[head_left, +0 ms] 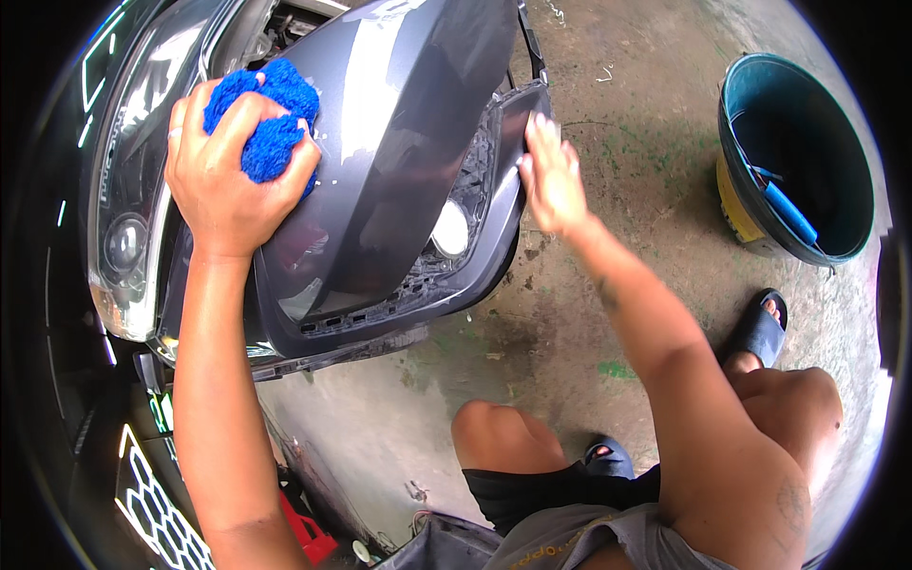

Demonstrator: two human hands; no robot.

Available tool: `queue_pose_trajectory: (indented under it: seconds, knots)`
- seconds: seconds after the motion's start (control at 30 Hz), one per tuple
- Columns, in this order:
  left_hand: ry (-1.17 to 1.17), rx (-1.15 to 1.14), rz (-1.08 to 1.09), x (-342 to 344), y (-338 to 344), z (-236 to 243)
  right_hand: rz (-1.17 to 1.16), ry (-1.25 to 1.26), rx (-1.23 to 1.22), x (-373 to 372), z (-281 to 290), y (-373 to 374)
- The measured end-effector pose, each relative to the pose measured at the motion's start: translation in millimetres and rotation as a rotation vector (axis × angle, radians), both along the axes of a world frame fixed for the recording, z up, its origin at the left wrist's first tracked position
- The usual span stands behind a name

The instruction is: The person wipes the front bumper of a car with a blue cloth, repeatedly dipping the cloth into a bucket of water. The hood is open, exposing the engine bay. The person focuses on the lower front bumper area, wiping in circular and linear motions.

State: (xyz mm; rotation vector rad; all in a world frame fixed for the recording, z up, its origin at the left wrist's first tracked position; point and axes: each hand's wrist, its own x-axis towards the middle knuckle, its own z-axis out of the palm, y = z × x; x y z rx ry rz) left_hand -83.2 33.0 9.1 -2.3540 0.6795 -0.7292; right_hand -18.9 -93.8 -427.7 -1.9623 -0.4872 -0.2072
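A bunched blue cloth (271, 147) is gripped in my left hand (226, 190), its fingers wrapped round it. The cloth presses on the glossy dark grey car bumper (380, 180), close to the headlight (133, 228). My right hand (553, 180) rests with its fingers stretched out along the bumper's outer right edge. Between the hands, a white round piece (449, 228) sits in the bumper's dark recess. Light patches and reflections show on the painted surface; a few small pale specks lie beside the cloth.
On the concrete floor (608, 294) at the right stands a dark bucket (730, 190) with a blue-handled tool (790, 214) inside. My sandalled feet and bent knees are below it. A red object (306, 527) lies low at the left, beside a dark container (442, 543).
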Motion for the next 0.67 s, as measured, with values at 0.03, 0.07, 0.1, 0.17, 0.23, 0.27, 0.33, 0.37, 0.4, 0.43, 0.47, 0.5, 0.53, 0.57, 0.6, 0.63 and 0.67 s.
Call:
queue_pose_trajectory:
  seconds: [0.03,0.07,0.1,0.17,0.23,0.27,0.33,0.37,0.4,0.43,0.47,0.5,0.53,0.57,0.6,0.63,0.67]
  knots:
    - [-0.002,0.015,0.002,-1,3,1,0.043,-0.006,0.042,-40,2,5]
    - [-0.011,0.014,0.043,-6,10,2,0.078,-0.014,-0.004,-88,2,15]
    - [0.002,0.027,0.091,-18,21,5,0.183,0.077,0.038,-144,26,24]
    - [0.004,0.059,0.193,-46,38,20,0.397,0.137,0.043,-235,36,44]
    - [-0.029,-0.064,0.108,-36,37,7,0.282,0.004,-0.169,-215,22,35]
    - [0.013,-0.199,0.100,-10,24,-17,0.163,-0.038,-0.323,-174,14,4]
    - [0.039,-0.118,0.048,1,-9,-10,0.033,-0.133,-0.081,-120,-19,-11]
    - [0.054,-0.115,0.081,-9,-7,-28,0.120,-0.007,0.018,-116,-26,-26]
    - [0.020,-0.151,0.058,-14,-4,-36,0.095,0.045,0.046,-103,-40,-33]
    - [0.048,-0.196,0.107,-20,-4,-38,0.061,0.094,0.068,-80,-50,-37]
    - [-0.015,-0.169,0.066,-29,5,-35,0.011,0.049,0.168,-54,-51,-28]
    - [-0.021,-0.192,0.069,-31,8,-35,-0.037,0.012,0.255,-25,-40,-29]
    - [-0.056,-0.188,0.058,-35,9,-40,-0.072,0.039,0.390,-3,-20,-32]
    - [-0.076,-0.192,0.051,-36,11,-43,-0.118,-0.109,0.284,23,4,-43]
    - [-0.095,-0.190,0.046,-39,13,-40,-0.114,-0.170,0.167,43,39,-50]
    - [-0.097,-0.203,0.037,-36,10,-39,-0.128,-0.230,0.043,64,72,-66]
    - [-0.098,-0.187,0.041,-36,11,-38,-0.116,-0.239,-0.180,81,99,-84]
